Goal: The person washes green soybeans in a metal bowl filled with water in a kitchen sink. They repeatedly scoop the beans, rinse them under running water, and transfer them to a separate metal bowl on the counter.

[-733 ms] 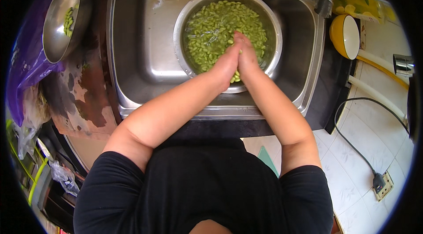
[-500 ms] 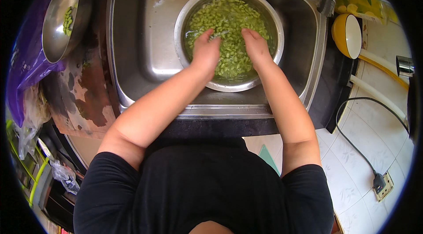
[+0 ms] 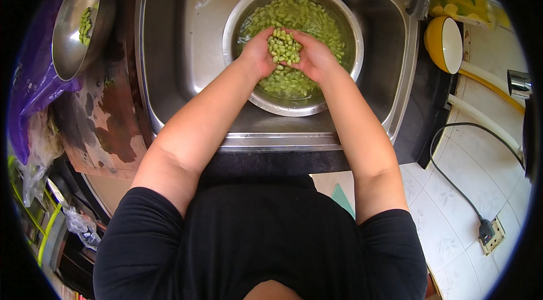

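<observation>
A round steel basin (image 3: 231,23) stands in the sink, filled with water and many green beans (image 3: 305,11). My left hand (image 3: 259,54) and my right hand (image 3: 312,58) are cupped together over the middle of the basin. Between them they hold a heap of shelled green beans (image 3: 284,47), raised out of the water. Fingers of both hands curl under and around the heap, and the undersides are hidden. More beans lie under the water around and below my hands.
The steel sink (image 3: 209,34) surrounds the basin, with a tap (image 3: 418,3) at its far right corner. A steel bowl (image 3: 70,45) with a few green beans stands at far left by a purple bag (image 3: 34,96). On the right are a yellow ladle (image 3: 444,45) and a black plugged-in cord (image 3: 452,187).
My hands have come together from either side in the water and lifted a heap of green beans above the surface.
</observation>
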### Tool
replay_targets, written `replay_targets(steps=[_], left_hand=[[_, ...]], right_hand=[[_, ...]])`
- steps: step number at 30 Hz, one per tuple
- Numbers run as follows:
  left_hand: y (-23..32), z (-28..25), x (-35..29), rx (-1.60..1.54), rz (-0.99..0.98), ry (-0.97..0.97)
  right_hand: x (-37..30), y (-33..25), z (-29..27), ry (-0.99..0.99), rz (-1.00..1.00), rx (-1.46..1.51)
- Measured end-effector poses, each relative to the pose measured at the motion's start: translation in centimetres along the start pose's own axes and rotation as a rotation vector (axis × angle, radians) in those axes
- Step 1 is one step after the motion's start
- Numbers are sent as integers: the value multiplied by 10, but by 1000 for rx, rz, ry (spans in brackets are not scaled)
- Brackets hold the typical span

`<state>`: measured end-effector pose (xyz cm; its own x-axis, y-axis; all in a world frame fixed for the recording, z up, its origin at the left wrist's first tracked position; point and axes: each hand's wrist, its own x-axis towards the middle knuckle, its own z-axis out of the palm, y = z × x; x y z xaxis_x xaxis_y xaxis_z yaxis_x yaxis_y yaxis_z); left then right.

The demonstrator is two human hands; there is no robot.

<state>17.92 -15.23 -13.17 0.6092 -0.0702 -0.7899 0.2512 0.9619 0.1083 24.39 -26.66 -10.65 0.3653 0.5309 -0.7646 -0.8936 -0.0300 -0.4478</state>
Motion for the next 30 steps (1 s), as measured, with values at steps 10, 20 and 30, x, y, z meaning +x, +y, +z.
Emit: replay_targets(steps=[10,20,30], left_hand=[[4,13,-39,-62,-121,-220],[-4,18,-60,-22,-83,-248],[-9,30,-75,-16,-34,-290]], right_hand=[[-71,-25,24,164,-253,-647],[-81,-6,13,326,-904,-1268],[-85,5,8,325,-1046,-1184]])
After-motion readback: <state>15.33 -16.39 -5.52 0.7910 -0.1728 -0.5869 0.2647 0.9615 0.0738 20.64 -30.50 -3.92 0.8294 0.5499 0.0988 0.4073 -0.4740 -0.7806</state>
